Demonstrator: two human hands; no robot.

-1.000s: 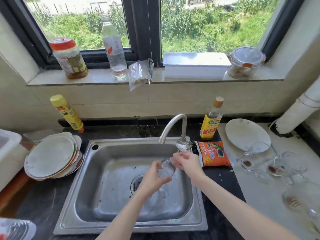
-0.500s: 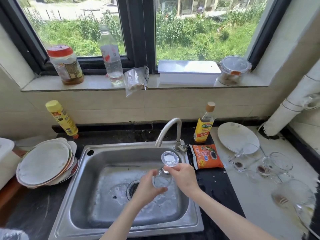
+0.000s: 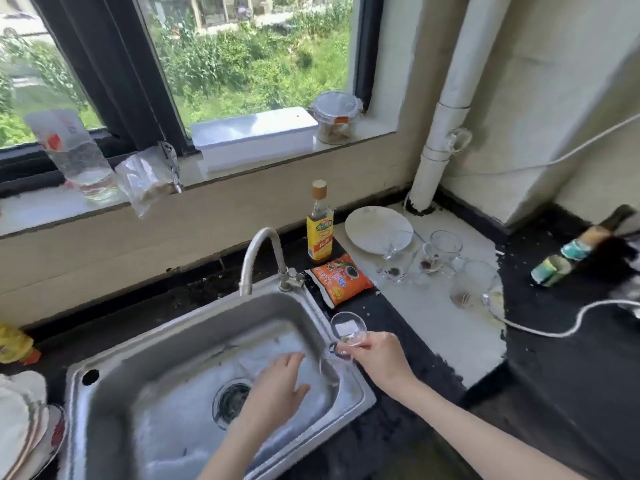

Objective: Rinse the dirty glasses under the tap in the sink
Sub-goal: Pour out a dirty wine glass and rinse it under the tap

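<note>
Since the earlier frame, your left hand (image 3: 277, 386) has let go of the glass (image 3: 347, 329) and now hangs over the sink (image 3: 194, 327) basin near the drain (image 3: 231, 403), fingers spread and relaxed, holding nothing. No stream shows at the tap (image 3: 258, 258) spout. Your right hand (image 3: 375, 355) alone pinches the glass, which has left the tap and sits tilted over the sink's right rim, mouth toward you. Judgement: this glass appears rinsed and is on its way out of the basin. Right of the packet (image 3: 341, 278), three glasses (image 3: 429, 261) stand on the white counter (image 3: 450, 341) with dark residue in their bottoms, so most of the task remains. Set this one apart from those.
</note>
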